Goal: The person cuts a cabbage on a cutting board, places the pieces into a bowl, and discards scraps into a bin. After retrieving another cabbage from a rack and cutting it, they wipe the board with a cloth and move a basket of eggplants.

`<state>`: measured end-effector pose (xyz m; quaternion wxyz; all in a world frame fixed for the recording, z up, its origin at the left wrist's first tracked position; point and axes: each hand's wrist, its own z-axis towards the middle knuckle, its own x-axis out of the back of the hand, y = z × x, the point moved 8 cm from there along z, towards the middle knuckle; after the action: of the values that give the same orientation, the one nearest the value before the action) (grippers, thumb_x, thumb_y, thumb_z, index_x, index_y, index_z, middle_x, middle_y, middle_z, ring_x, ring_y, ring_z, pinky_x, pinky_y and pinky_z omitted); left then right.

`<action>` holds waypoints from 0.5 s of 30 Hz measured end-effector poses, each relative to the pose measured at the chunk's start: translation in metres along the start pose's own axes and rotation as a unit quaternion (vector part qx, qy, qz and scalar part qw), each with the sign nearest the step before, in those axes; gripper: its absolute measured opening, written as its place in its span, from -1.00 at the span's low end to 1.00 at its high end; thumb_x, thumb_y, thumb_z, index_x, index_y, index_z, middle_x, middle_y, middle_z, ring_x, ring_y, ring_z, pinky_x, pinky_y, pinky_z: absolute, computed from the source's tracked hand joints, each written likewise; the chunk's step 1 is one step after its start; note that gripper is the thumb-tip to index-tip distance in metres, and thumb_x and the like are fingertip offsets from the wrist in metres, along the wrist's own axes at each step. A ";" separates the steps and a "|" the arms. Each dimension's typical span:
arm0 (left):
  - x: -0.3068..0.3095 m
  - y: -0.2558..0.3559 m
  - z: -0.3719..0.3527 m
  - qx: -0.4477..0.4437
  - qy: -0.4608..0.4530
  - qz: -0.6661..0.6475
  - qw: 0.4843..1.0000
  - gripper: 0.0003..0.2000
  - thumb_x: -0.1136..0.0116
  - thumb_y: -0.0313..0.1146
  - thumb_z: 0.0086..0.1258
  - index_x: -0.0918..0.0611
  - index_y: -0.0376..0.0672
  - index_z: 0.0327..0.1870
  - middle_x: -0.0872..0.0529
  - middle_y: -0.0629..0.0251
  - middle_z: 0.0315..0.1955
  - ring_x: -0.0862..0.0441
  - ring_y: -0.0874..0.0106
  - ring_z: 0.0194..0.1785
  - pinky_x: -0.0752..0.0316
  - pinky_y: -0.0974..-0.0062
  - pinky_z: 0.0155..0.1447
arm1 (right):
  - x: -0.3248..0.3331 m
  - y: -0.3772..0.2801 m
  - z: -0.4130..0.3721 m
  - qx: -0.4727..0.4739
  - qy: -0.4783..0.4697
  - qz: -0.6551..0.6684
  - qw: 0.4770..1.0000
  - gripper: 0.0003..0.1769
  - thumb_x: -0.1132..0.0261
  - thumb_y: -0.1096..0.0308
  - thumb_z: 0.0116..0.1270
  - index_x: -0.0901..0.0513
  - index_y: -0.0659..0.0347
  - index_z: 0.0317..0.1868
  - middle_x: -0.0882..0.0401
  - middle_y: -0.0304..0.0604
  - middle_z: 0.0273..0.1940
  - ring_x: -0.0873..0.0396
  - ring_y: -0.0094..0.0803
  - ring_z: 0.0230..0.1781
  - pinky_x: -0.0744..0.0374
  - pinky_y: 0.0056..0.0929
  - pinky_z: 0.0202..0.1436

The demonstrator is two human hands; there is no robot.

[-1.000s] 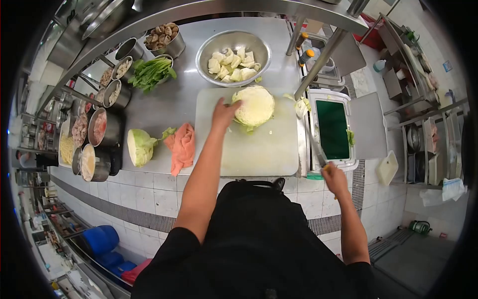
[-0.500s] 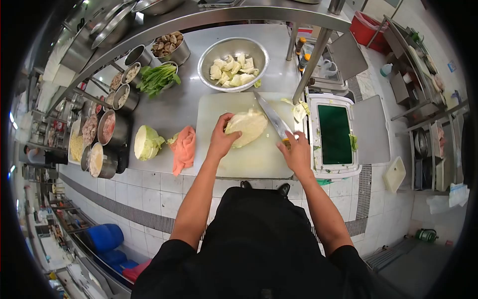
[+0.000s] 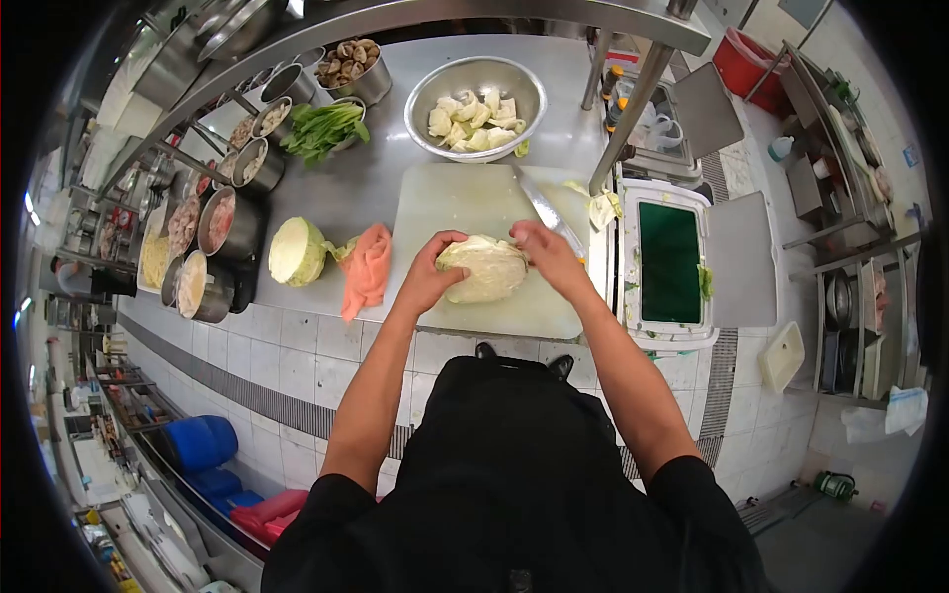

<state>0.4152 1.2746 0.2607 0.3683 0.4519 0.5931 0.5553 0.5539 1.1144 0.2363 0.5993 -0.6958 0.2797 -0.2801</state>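
Note:
A pale half cabbage (image 3: 486, 271) rests on the white cutting board (image 3: 455, 203) in front of me, cut face toward the board's near side. My left hand (image 3: 432, 275) grips it from the left, thumb across its face. On the opposite side, my right hand (image 3: 547, 255) has curled fingers at the cabbage's upper right edge. A large knife (image 3: 546, 211) lies along the board's right part, its handle partly hidden behind my right hand. Beyond the board stands a steel bowl (image 3: 415, 119) with cut cabbage pieces (image 3: 474, 121).
Left of the board lie an orange cloth (image 3: 368, 272) and another cut cabbage (image 3: 297, 252). Several metal pots stand farther left, near leafy greens (image 3: 326, 128) and mushrooms (image 3: 349, 61). A shelf post (image 3: 638, 114) rises at the right, beside a white-rimmed bin (image 3: 625, 277).
My right hand has let go of the knife, which now lies on the board, and has moved left to the half cabbage. The cabbage has turned and shifted slightly toward me.

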 end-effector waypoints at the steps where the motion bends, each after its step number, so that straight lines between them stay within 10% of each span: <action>1: 0.003 -0.002 0.001 0.000 0.003 0.000 1.000 -0.46 -0.31 -0.60 0.15 -0.52 -0.17 0.22 -0.60 0.35 0.11 -0.53 0.47 0.21 -0.41 0.48 0.34 | -0.004 0.000 -0.004 0.001 -0.003 0.000 1.000 -0.61 -0.20 0.11 0.55 -0.69 0.30 0.04 -0.67 -0.26 -0.29 -0.54 -0.55 -0.34 -0.55 -0.45 -0.24; 10: 0.020 -0.027 0.018 0.057 0.024 -0.049 0.997 -0.41 -0.34 -0.51 0.18 -0.52 -0.22 0.33 -0.63 0.19 0.17 -0.56 0.33 0.24 -0.42 0.44 0.36 | -0.027 0.042 -0.013 -0.188 0.054 0.243 0.950 -0.59 -0.15 0.09 0.58 -0.62 0.27 0.14 -0.63 -0.31 -0.23 -0.60 -0.55 -0.26 -0.65 -0.42 -0.19; 12: 0.035 0.003 0.009 0.004 0.210 0.270 0.940 -0.34 -0.37 -0.38 0.23 -0.46 -0.24 0.40 -0.60 0.05 0.27 -0.53 0.15 0.35 -0.40 0.34 0.42 | -0.031 0.041 -0.013 -0.187 0.075 0.250 0.947 -0.63 -0.12 0.12 0.59 -0.63 0.25 0.10 -0.60 -0.34 -0.25 -0.61 -0.53 -0.20 -0.69 -0.32 -0.13; 15: -0.003 0.004 0.011 -0.021 0.167 0.301 0.939 -0.19 -0.43 -0.12 0.20 -0.38 -0.23 0.47 -0.55 -0.05 0.31 -0.46 0.02 0.41 -0.35 0.26 0.46 | -0.044 0.018 -0.012 -0.135 0.070 0.241 0.959 -0.62 -0.12 0.10 0.59 -0.63 0.27 0.03 -0.59 -0.31 -0.29 -0.57 -0.51 -0.21 -0.61 -0.37 -0.11</action>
<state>0.4268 1.2747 0.2632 0.0891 0.5022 0.4701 0.7203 0.5141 1.1359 0.2172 0.5286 -0.6609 0.5154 -0.1345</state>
